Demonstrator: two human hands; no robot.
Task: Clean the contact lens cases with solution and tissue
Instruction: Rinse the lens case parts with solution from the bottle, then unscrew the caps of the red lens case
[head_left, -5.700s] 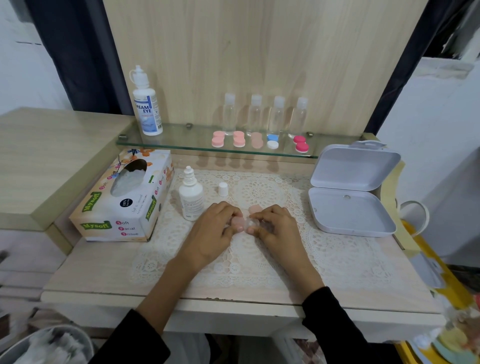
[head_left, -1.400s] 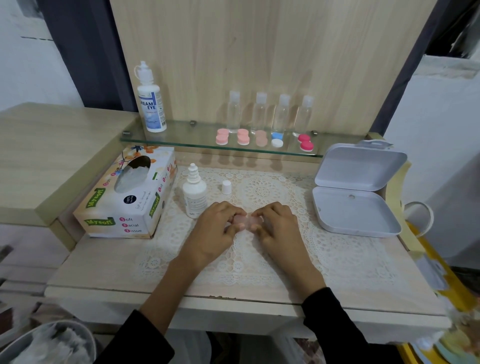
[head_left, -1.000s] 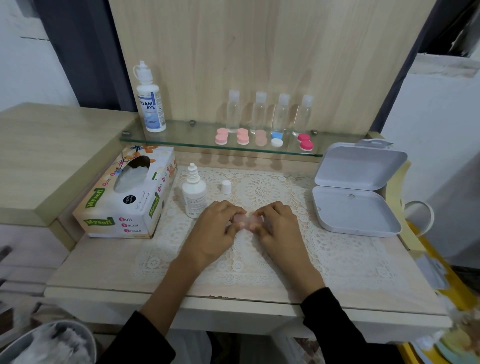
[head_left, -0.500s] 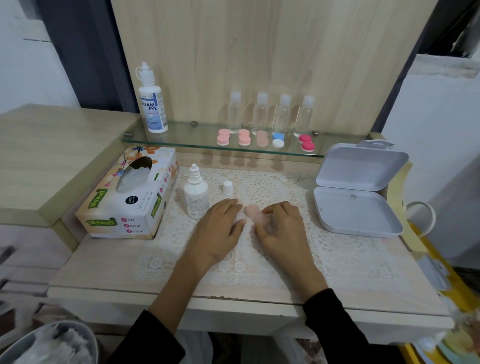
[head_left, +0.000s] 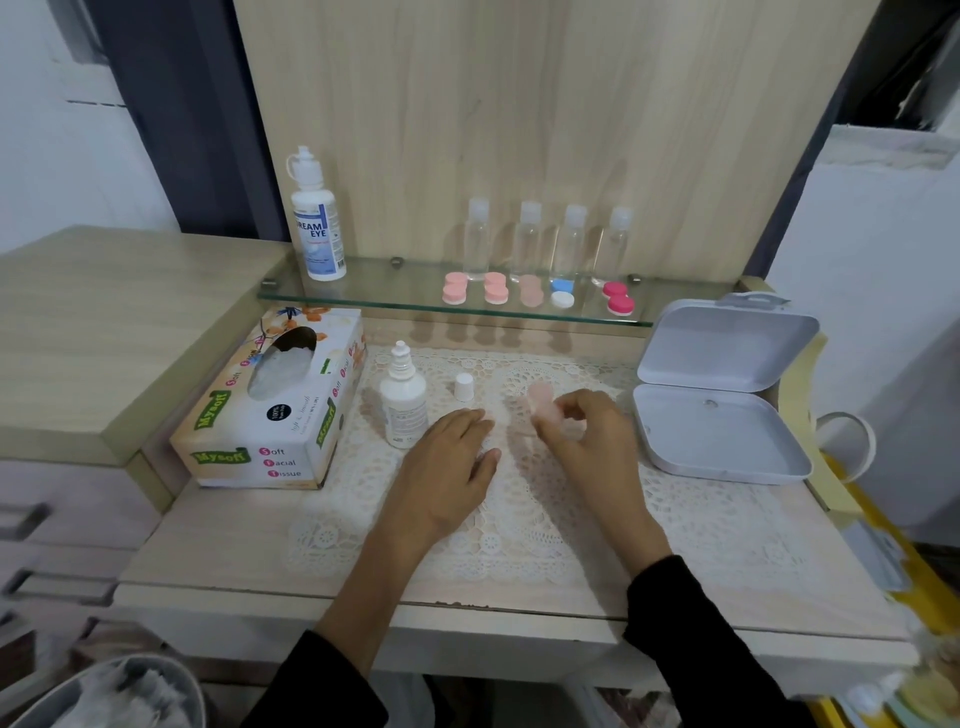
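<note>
At the left of the worktop (head_left: 218, 540) the tissue box (head_left: 270, 405) lay with its slot up, a sheet showing in the opening. Just right of it stood the small solution bottle (head_left: 402, 405), upright and uncapped, its white cap (head_left: 463, 387) apart on the lace mat (head_left: 519, 514). The left hand (head_left: 449, 467) rested palm down on the mat beside the bottle, its fingers (head_left: 475, 422) straight and relaxed, with nothing in them. Right of it, lifted just off the mat, was the pale pink lens case (head_left: 540, 401), pinched at its lower edge by the tips of the right hand (head_left: 589, 434), whose fingers (head_left: 560, 423) were curled in round it. It was blurred, so whether this was the whole case or only a lid could not be told. Further right the white hinged box (head_left: 722, 421) lay open.

The case looked like light, stiff, smooth plastic. Wetted with solution it would likely turn slippery and could squirt out of a tip pinch. A grip across its ribbed rim seemed safest, leaving the well free for the tissue, which is soft and would tear once soaked.
</note>
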